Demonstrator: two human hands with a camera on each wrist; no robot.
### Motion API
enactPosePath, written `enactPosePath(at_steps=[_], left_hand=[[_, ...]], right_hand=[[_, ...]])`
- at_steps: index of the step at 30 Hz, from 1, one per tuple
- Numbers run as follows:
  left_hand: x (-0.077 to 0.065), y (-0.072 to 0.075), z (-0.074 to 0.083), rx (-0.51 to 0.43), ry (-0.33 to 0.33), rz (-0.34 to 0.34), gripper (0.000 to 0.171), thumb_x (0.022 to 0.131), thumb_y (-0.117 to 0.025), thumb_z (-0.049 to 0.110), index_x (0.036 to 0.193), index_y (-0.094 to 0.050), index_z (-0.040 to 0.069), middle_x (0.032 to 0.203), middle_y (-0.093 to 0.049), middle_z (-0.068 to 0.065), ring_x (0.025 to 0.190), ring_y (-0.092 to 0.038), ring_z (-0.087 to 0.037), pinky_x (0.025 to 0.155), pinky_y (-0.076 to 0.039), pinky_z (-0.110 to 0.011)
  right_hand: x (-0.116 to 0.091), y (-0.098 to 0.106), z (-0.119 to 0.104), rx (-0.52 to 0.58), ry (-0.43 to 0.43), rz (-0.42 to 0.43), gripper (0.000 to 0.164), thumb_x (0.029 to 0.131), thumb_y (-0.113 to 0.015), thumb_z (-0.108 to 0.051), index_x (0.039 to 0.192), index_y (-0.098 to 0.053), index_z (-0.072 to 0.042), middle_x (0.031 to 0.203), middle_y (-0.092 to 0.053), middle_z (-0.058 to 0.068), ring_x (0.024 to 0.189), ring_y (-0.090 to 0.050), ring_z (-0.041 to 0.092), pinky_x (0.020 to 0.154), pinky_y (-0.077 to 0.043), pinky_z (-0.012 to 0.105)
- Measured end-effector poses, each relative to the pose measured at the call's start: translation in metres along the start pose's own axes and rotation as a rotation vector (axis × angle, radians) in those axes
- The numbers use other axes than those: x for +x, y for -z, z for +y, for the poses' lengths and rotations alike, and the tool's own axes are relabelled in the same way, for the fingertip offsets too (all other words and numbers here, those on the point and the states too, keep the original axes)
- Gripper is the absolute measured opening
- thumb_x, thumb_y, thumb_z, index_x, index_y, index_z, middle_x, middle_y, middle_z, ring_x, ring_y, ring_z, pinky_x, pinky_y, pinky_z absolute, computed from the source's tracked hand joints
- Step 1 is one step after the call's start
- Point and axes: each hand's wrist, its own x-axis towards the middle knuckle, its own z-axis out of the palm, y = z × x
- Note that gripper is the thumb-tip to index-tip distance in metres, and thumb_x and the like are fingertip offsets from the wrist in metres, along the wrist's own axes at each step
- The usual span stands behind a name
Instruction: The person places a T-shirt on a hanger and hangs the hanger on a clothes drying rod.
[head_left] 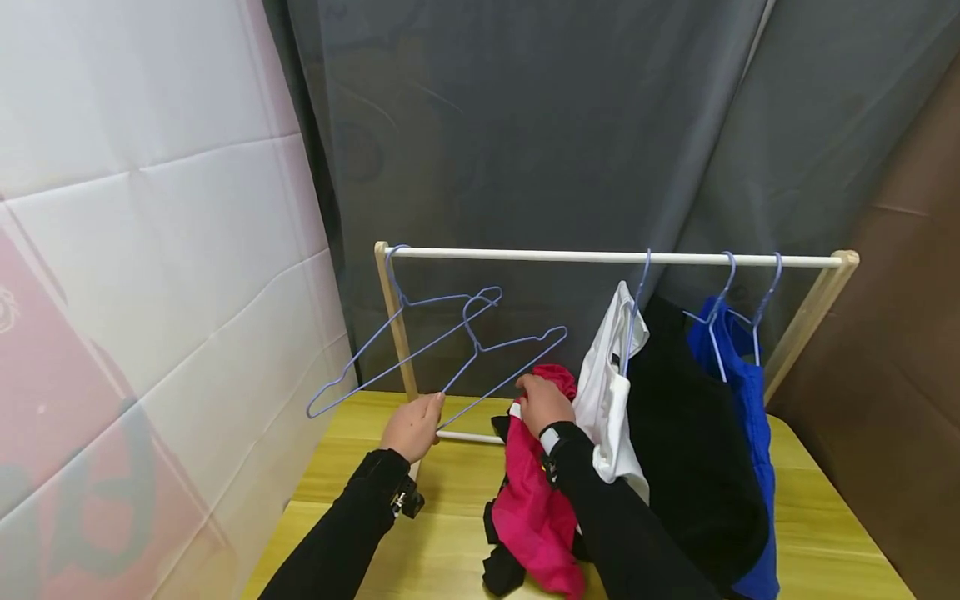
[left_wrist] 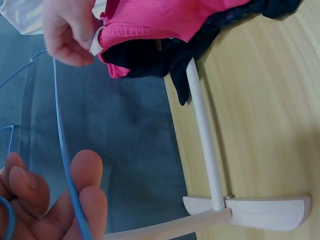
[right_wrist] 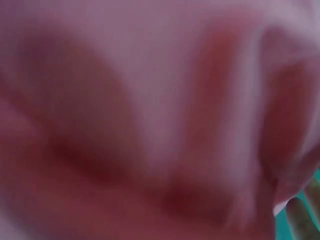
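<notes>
- We see the held hanger (left_wrist: 61, 130) as thin blue wire, a hooked triangle tilted in front of the rack (head_left: 517, 254), below its top bar and left of its middle.
- The pink garment (head_left: 528, 492) looks bright and crumpled; it is near the rack's middle, its upper end raised off the counter (head_left: 450, 517), its lower folds over black cloth (head_left: 504, 571).
- Our left hand (head_left: 414, 427) reaches toward the rack's left side, its grip closed, thumb and finger pinching the hanger's wire near a lower corner.
- Our right hand (head_left: 543, 404) bends down before the rack's middle, its grip closed on the garment's edge beside a pale patch (left_wrist: 95, 43).
- A second hanger (head_left: 442, 298) hangs at the rack's left end.
</notes>
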Motion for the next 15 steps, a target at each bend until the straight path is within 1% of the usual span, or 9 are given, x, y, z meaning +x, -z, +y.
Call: enactPosePath(at_steps=[3, 6, 8, 11, 13, 15], left_hand=[[0.0007, 0.0011, 0.0002, -0.004, 0.007, -0.007, 0.045, 0.112, -0.033, 0.04, 0.084, -0.056, 0.013, 0.071, -0.055, 0.001, 0.06, -0.061, -0.011, 0.066, -0.045, -0.037], [0.001, 0.0022, 0.0004, -0.005, 0.015, -0.004, 0.044, 0.112, -0.034, 0.038, 0.083, -0.056, 0.013, 0.07, -0.054, 0.0, 0.059, -0.061, -0.011, 0.066, -0.045, -0.037], [0.0009, 0.0025, 0.0003, -0.003, 0.02, -0.002, 0.043, 0.112, -0.034, 0.037, 0.083, -0.056, 0.013, 0.069, -0.054, 0.0, 0.059, -0.06, -0.011, 0.066, -0.045, -0.037], [0.0003, 0.0018, 0.0007, -0.007, 0.022, -0.002, 0.044, 0.112, -0.034, 0.037, 0.082, -0.056, 0.013, 0.067, -0.055, 0.001, 0.057, -0.06, -0.011, 0.064, -0.044, -0.036], [-0.0004, 0.0, 0.0011, -0.009, 0.022, -0.003, 0.044, 0.112, -0.034, 0.037, 0.082, -0.056, 0.013, 0.064, -0.055, 0.002, 0.057, -0.059, -0.011, 0.063, -0.043, -0.036], [-0.0015, -0.0021, 0.0022, -0.018, 0.014, -0.005, 0.044, 0.112, -0.034, 0.037, 0.082, -0.056, 0.013, 0.063, -0.055, 0.002, 0.056, -0.059, -0.011, 0.062, -0.043, -0.036]], right_hand=[[-0.0014, 0.0041, 0.0055, -0.054, 0.027, -0.026, 0.024, 0.092, -0.065, -0.004, 0.114, -0.071, -0.011, 0.113, -0.07, 0.009, 0.102, -0.067, 0.031, 0.087, -0.054, 0.046], [-0.0038, 0.0072, 0.0086, -0.062, 0.04, -0.031, 0.027, 0.09, -0.064, 0.0, 0.114, -0.071, -0.011, 0.114, -0.07, 0.01, 0.106, -0.066, 0.032, 0.089, -0.053, 0.046], [-0.0055, 0.0076, 0.0089, -0.058, 0.056, -0.029, 0.029, 0.09, -0.064, -0.003, 0.117, -0.072, -0.012, 0.118, -0.068, 0.012, 0.109, -0.065, 0.034, 0.091, -0.053, 0.047], [-0.0063, 0.0056, 0.0072, -0.061, 0.074, -0.047, 0.031, 0.095, -0.062, -0.011, 0.124, -0.072, -0.015, 0.127, -0.065, 0.013, 0.113, -0.062, 0.038, 0.095, -0.051, 0.05], [-0.0071, 0.0043, 0.0055, -0.068, 0.067, -0.057, 0.032, 0.098, -0.06, -0.017, 0.127, -0.071, -0.017, 0.128, -0.063, 0.014, 0.111, -0.061, 0.041, 0.092, -0.052, 0.052], [-0.0077, 0.0035, 0.0045, -0.073, 0.035, -0.067, 0.031, 0.1, -0.059, -0.02, 0.129, -0.07, -0.018, 0.126, -0.064, 0.015, 0.107, -0.063, 0.04, 0.088, -0.053, 0.052]])
